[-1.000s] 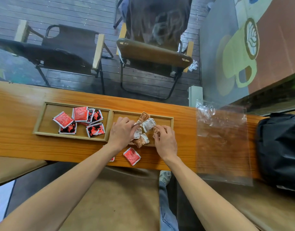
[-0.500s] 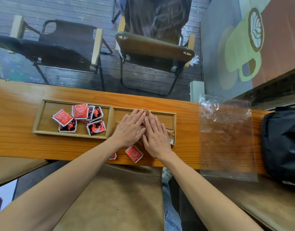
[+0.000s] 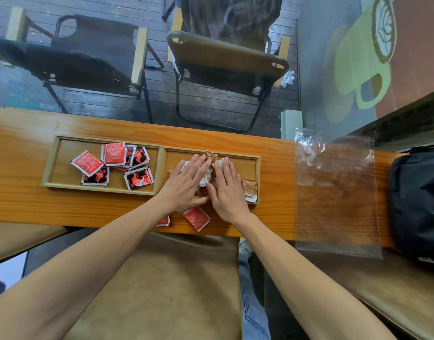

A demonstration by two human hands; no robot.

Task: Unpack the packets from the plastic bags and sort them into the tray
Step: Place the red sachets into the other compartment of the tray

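Nearest the person, two red packets [image 3: 196, 218] lay loose on the wooden counter [image 3: 27, 207], between the tray [image 3: 162, 168] and the counter's near edge; one was partly hidden under the left forearm. Little bare wood remained there, while a wider strip ran along the tray's far side.

The left hand [image 3: 186, 186] and right hand [image 3: 227, 192] lay palm-down side by side over the tray's right compartment, fingers straight and slightly spread, gripping nothing, pressing flat on a heap of crumpled brown-and-white packets [image 3: 249, 188]. One brown packet showed just right of the right hand, against the compartment's right wall, and another peeked out beyond the fingertips.

The tray was shallow, rectangular, pale wood, split by a central divider. Its left compartment held glossy square red packets [image 3: 112, 165], some printed with black figures, overlapping in a loose cluster and leaving bare floor at the left end.

Right of the tray, well apart, a clear plastic bag [image 3: 336, 192] lay flat and wrinkled across the counter, overhanging its near edge. Just beyond it sat a black bag [image 3: 417, 204].
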